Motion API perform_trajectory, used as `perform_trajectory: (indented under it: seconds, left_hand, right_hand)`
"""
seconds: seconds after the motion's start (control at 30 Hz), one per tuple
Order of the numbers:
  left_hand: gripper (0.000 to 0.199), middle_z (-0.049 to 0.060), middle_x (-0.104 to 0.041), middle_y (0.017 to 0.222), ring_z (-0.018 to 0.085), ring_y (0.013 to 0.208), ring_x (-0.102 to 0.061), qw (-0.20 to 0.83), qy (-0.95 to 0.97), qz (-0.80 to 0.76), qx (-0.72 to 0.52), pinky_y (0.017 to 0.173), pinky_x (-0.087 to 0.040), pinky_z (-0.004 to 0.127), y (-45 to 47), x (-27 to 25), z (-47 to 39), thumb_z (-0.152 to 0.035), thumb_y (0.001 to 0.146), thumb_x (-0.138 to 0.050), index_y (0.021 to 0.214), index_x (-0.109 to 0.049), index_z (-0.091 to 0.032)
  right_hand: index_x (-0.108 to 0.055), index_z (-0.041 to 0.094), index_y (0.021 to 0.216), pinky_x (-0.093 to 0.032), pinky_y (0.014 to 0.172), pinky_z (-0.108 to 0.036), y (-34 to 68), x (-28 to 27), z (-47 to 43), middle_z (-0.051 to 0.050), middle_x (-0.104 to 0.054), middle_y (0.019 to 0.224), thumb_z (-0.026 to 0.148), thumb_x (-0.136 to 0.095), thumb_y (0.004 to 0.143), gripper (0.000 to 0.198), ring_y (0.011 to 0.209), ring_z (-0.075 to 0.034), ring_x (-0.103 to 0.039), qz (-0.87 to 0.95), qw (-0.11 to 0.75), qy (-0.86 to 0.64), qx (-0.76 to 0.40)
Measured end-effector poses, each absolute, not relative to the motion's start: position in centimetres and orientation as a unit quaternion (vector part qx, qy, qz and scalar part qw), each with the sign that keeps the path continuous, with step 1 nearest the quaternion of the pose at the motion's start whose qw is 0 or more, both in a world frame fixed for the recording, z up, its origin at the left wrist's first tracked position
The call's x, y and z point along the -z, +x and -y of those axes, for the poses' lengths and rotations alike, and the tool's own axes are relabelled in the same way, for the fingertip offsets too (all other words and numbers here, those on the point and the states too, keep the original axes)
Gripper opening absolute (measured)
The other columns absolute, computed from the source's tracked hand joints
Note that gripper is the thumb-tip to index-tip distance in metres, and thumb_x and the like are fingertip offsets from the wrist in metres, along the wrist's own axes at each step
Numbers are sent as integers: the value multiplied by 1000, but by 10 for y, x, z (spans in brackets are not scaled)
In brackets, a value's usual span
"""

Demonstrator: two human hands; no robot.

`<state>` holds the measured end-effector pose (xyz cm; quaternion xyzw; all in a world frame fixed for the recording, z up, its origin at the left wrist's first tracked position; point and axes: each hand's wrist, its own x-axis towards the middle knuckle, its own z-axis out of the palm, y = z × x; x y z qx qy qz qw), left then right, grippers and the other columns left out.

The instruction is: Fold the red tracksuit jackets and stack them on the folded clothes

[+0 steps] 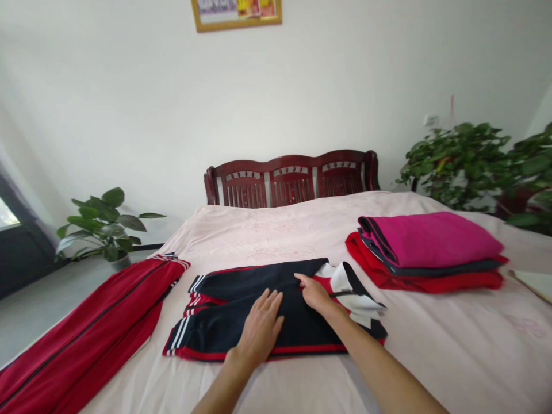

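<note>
A navy jacket (276,299) with red trim, white-striped cuffs and a white-and-red collar part lies flat on the bed, its sleeves folded across its body and its collar toward the right. My left hand (261,325) rests palm down on the sleeve nearer me, with its fingers stretched out. Over the middle of the jacket, close to the collar, is my right hand (314,293). Its index finger is extended and the other fingers are partly hidden; no cloth shows between them.
Red trousers (99,328) lie along the bed's left edge. On the right sits a stack of folded clothes, with a magenta piece (435,238) above dark and red ones (444,283). Potted plants (107,224) flank the bed (267,230). A wooden headboard (288,181) stands behind.
</note>
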<state>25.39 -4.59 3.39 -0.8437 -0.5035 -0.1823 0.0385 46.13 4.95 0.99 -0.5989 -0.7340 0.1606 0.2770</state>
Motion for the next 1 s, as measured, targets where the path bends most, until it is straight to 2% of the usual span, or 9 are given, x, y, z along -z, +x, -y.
perform_trajectory:
  seconds: [0.13,0.23,0.37,0.43,0.57,0.67,0.83,1.0]
  left_hand:
    - [62,12,-38,156,32,146,-28,28,-844,506,177,116,-32,53,291,-20,41,-32,91,-52,149,-38,-18]
    - [60,12,-35,157,32,146,-28,19,-853,492,171,116,-30,54,296,-5,39,-42,93,-50,148,-40,-22]
    - [57,12,-36,157,30,145,-30,19,-867,471,163,117,-29,52,294,-1,41,-46,95,-46,147,-42,-25]
    - [55,13,-36,157,29,145,-31,17,-869,469,158,118,-28,52,293,-3,42,-46,95,-44,146,-43,-25]
    - [55,12,-36,157,31,145,-32,10,-869,471,151,118,-27,53,294,-5,43,-46,95,-44,146,-43,-26]
    - [54,11,-35,157,31,145,-31,9,-871,466,153,118,-28,53,295,-4,43,-44,95,-44,147,-42,-28]
    - [53,13,-37,156,32,144,-31,-10,-870,469,152,115,-27,59,295,-7,45,-46,96,-41,146,-43,-30]
    - [53,11,-39,155,40,143,-31,-25,-859,489,149,110,-15,75,296,-13,46,-51,92,-46,142,-46,-36]
  right_hand:
    - [-58,21,135,-54,86,-28,450,-9,-63,-6,-74,111,0,-39,72,69,95,-17,-70,750,290,-567,-179]
    - [-59,20,134,-56,82,-27,447,-10,-66,-6,-75,108,0,-40,71,69,89,-16,-71,769,283,-546,-171]
    - [-60,23,132,-50,96,-29,449,-14,-66,-5,-67,126,0,-41,76,63,110,-16,-64,803,256,-524,-123]
    - [-62,25,129,-47,99,-31,450,-20,-63,-5,-66,126,3,-44,80,56,115,-18,-61,823,227,-513,-91]
    - [-71,24,106,-49,90,-33,448,-35,-59,-8,-67,112,15,-49,89,29,106,-22,-62,845,167,-508,-26]
    - [-72,23,94,-49,85,-30,442,-46,-62,-8,-64,111,23,-52,92,20,105,-22,-61,837,154,-524,13]
    - [-70,21,104,-51,76,-29,433,-54,-71,-9,-59,121,25,-41,95,30,99,-20,-64,816,161,-555,33]
    - [-68,29,116,-49,79,-26,428,-58,-65,-3,-64,119,18,-55,84,35,95,-17,-67,866,132,-482,14]
